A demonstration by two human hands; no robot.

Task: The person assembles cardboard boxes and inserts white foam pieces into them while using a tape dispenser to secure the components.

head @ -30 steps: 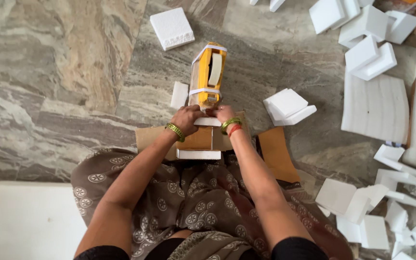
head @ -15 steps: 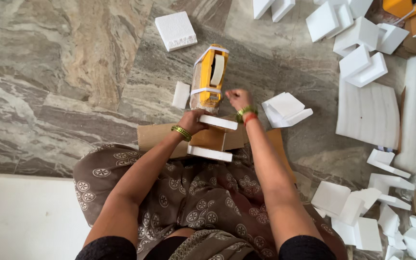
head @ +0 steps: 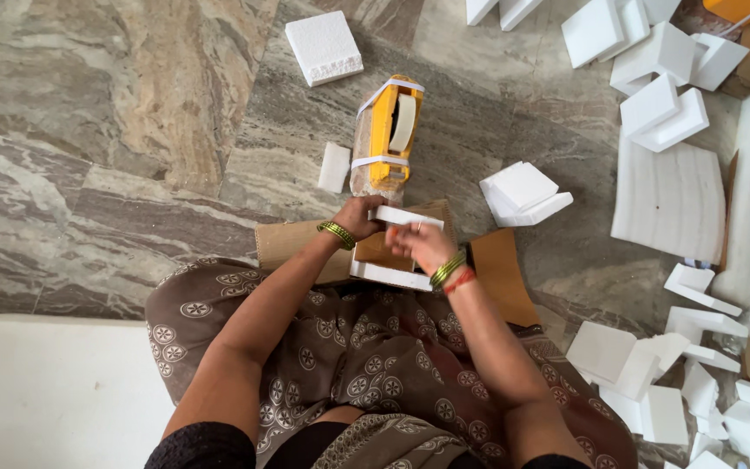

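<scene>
The white foam piece (head: 404,216) sat over the open cardboard box (head: 392,252), just in front of the person's lap on the marble floor (head: 132,130). The left hand (head: 359,214) was clamped on its near-left end; the right hand (head: 417,243) curled close beside it, though whether it gripped the foam could not be told. Fitting foam padding into the box looked to be the step in hand; seating it squarely would call for even pressure. Beyond stood a yellow packed item (head: 388,139) bound with white straps, with loose foam blocks (head: 524,191) scattered to the right.
</scene>
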